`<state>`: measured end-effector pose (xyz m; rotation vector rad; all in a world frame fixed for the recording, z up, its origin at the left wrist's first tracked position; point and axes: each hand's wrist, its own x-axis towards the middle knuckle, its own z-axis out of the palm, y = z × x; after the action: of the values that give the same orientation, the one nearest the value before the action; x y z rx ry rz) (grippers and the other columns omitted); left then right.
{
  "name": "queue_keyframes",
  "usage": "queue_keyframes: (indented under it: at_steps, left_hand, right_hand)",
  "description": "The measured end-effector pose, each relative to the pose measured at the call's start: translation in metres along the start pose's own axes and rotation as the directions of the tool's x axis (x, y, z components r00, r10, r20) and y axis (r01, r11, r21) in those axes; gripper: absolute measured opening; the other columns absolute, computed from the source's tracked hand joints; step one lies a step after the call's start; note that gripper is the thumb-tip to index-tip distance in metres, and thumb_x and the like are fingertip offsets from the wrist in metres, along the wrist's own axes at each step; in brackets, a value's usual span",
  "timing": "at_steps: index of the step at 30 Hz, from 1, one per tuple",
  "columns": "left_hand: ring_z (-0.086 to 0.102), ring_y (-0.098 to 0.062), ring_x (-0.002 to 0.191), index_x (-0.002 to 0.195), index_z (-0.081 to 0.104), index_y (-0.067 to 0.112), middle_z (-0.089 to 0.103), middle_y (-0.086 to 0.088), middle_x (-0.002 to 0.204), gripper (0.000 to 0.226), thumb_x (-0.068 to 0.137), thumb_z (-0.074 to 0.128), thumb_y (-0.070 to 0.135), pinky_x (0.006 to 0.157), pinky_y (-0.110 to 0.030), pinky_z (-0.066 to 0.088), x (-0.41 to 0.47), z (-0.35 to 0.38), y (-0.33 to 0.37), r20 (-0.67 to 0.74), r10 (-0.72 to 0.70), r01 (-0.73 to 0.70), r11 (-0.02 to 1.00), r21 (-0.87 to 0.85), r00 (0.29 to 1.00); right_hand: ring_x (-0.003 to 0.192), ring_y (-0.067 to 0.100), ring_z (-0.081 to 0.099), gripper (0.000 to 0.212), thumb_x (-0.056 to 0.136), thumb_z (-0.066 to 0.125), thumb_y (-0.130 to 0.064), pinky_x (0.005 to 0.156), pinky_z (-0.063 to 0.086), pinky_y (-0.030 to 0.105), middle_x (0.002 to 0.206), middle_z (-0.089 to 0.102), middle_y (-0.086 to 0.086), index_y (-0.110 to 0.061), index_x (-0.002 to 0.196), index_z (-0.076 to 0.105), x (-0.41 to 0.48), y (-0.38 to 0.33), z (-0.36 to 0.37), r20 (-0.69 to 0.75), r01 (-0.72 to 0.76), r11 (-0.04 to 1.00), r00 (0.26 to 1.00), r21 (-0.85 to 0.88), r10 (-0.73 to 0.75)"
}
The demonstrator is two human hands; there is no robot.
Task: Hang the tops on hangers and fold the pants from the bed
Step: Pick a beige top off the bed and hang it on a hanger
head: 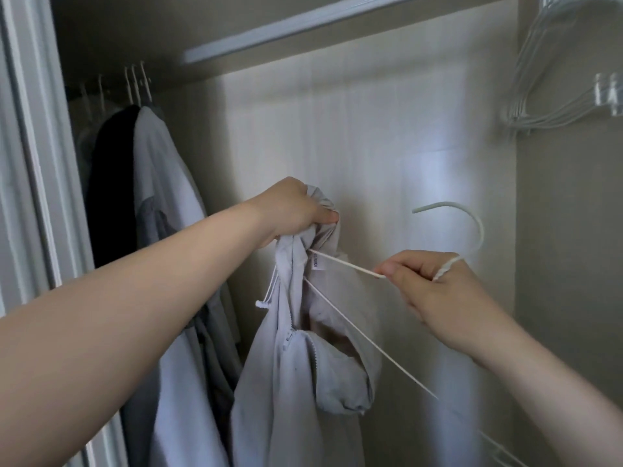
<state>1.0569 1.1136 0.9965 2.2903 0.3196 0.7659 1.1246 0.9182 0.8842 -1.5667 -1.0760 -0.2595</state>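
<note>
Gripping the bunched collar of the grey hoodie (303, 348), the left hand (293, 210) is steadying it while the right hand (435, 288), beside it, is pinching the white hanger (472, 227), seemingly to thread it inside.

Tag (317, 264) on top (286, 382); txt illegible

Both bare forearms reach up and forward. The left hand (296, 210) is a tight fist, knuckles up, clutching the grey top (303, 365). The right hand (435, 291), a touch lower, pinches the white hanger (347, 264) with curled fingers.
</note>
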Motion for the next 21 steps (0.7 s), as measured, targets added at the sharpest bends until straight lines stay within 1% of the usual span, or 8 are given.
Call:
queue_keyframes:
  at_steps: [3,8,12,15,16,17,19,21]
  left_hand:
    - [0.062,-0.021,0.075,0.103,0.07,-0.01,0.068,-0.014,0.086,0.034,0.081,0.081,0.013,0.075,-0.031,0.05,-0.016,0.004,-0.003,0.04,-0.002,0.005,0.997,-0.081,0.999]
    - [0.054,-0.017,0.074,0.097,0.065,0.009,0.058,-0.013,0.082,0.018,0.084,0.078,0.01,0.074,-0.029,0.045,-0.048,0.008,-0.008,0.086,0.049,-0.038,0.992,-0.119,0.995]
    - [0.054,-0.009,0.056,0.087,0.068,0.001,0.062,-0.007,0.069,0.009,0.087,0.075,0.007,0.063,-0.02,0.046,-0.093,0.006,0.003,0.047,0.028,-0.025,0.998,-0.053,0.999]
    - [0.063,-0.022,0.072,0.091,0.07,-0.008,0.071,-0.022,0.084,0.014,0.087,0.074,0.004,0.076,-0.033,0.053,-0.137,0.011,0.023,0.058,-0.006,0.013,0.994,-0.11,0.998]
    - [0.063,-0.025,0.077,0.097,0.069,-0.012,0.07,-0.025,0.089,0.019,0.087,0.074,0.004,0.078,-0.037,0.054,-0.153,0.015,0.032,0.059,-0.016,0.024,0.992,-0.127,0.998]
    - [0.064,-0.025,0.077,0.098,0.069,-0.014,0.071,-0.022,0.087,0.022,0.087,0.075,0.004,0.076,-0.034,0.054,-0.169,0.02,0.042,0.052,-0.021,0.029,0.99,-0.141,0.998]
    - [0.067,-0.017,0.068,0.089,0.071,-0.006,0.072,-0.01,0.076,0.013,0.086,0.076,0.006,0.063,-0.023,0.056,-0.202,0.03,0.067,0.029,-0.032,0.036,0.984,-0.172,0.999]
    - [0.067,-0.018,0.067,0.084,0.072,0.0,0.071,-0.011,0.076,0.009,0.086,0.077,0.007,0.059,-0.024,0.057,-0.237,0.041,0.092,-0.001,-0.059,0.058,0.978,-0.201,0.998]
  right_hand:
    - [0.04,0.001,0.041,0.023,0.098,0.059,-0.016,0.042,0.027,0.009,0.042,0.044,-0.017,-0.013,0.08,0.073,-0.014,-0.002,0.01,-0.017,-0.006,1.0,1.0,-0.024,0.006]
    - [0.04,0.0,0.044,0.025,0.098,0.059,-0.009,0.043,0.03,0.007,0.043,0.048,-0.017,-0.015,0.079,0.074,-0.057,-0.01,0.018,-0.124,-0.017,0.988,0.992,0.152,0.036]
    - [0.032,0.001,0.03,0.024,0.099,0.055,-0.006,0.035,0.023,0.012,0.039,0.038,-0.01,-0.006,0.081,0.072,-0.093,-0.027,0.006,-0.011,-0.155,0.951,0.986,0.266,0.164]
    - [0.032,0.006,0.023,0.022,0.099,0.055,-0.006,0.034,0.019,0.014,0.04,0.031,-0.004,0.005,0.085,0.068,-0.122,-0.041,-0.013,0.054,-0.228,0.925,0.973,0.303,0.222]
    - [0.032,0.006,0.024,0.022,0.099,0.056,-0.007,0.034,0.02,0.015,0.04,0.032,-0.004,0.003,0.084,0.069,-0.134,-0.045,-0.019,0.042,-0.215,0.926,0.976,0.31,0.213]
    - [0.033,0.006,0.026,0.023,0.099,0.056,-0.009,0.035,0.021,0.015,0.041,0.034,-0.006,-0.003,0.082,0.071,-0.146,-0.049,-0.026,0.021,-0.194,0.928,0.98,0.317,0.198]
    - [0.035,0.006,0.028,0.025,0.099,0.058,-0.014,0.037,0.022,0.015,0.042,0.036,-0.008,-0.013,0.08,0.074,-0.171,-0.056,-0.042,-0.007,-0.154,0.927,0.986,0.342,0.166]
    - [0.035,0.007,0.027,0.025,0.098,0.059,-0.017,0.038,0.023,0.015,0.043,0.035,-0.008,-0.021,0.08,0.076,-0.199,-0.063,-0.064,0.035,-0.148,0.913,0.989,0.381,0.146]
